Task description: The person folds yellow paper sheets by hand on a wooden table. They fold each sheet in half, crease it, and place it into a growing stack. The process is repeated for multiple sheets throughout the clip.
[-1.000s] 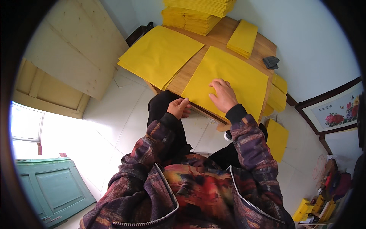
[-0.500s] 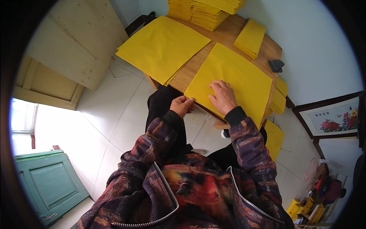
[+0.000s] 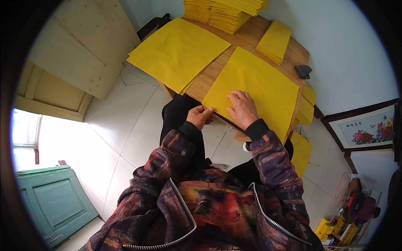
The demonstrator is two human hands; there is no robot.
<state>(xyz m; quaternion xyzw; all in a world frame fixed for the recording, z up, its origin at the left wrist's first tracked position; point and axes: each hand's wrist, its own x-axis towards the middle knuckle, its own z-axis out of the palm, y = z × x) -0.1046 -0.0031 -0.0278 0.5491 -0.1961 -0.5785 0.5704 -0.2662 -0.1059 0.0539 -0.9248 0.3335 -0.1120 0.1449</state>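
A large yellow paper sheet (image 3: 264, 83), apparently part of a flat pile, lies in front of me on the wooden table (image 3: 247, 35). My left hand (image 3: 200, 116) pinches its near left corner between thumb and fingers, just off the table edge. Resting on the sheet near its front edge is my right hand (image 3: 243, 108), palm down, the fingers a little bent and the thumb apart. Nothing shows in that hand. To the left lies another pile of yellow sheets (image 3: 180, 54), its near corner jutting over the table edge.
Tall stacks of folded yellow paper (image 3: 217, 14) stand at the back. A narrow folded yellow bundle (image 3: 274, 42) and a dark grey cloth-like lump (image 3: 303, 72) lie at the right. A framed flower picture (image 3: 364, 127) leans by the wall. A green panel (image 3: 56, 201) is at lower left.
My right hand has slid slightly left and toward me over the sheet. My left hand keeps its pinch on the corner, and the paper has stayed in place.
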